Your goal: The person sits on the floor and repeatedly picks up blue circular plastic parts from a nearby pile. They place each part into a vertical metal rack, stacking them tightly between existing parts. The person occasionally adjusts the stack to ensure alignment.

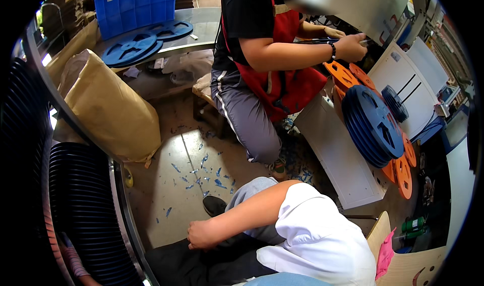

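My right hand rests on the black cloth over my lap, its fingers curled in, with nothing visible in them. My bare forearm runs to it from a white sleeve. At the lower left, beside a row of black reels standing on edge, shows what looks like my left hand or wrist, with a pale pink banded wrap. It lies in shadow and its fingers cannot be made out.
A co-worker in a red apron handles something at a machine. Blue reels and orange reels hang beside a white cabinet. A brown paper sack, blue crate and scattered blue scraps lie farther off. My chair's wooden backrest is at right.
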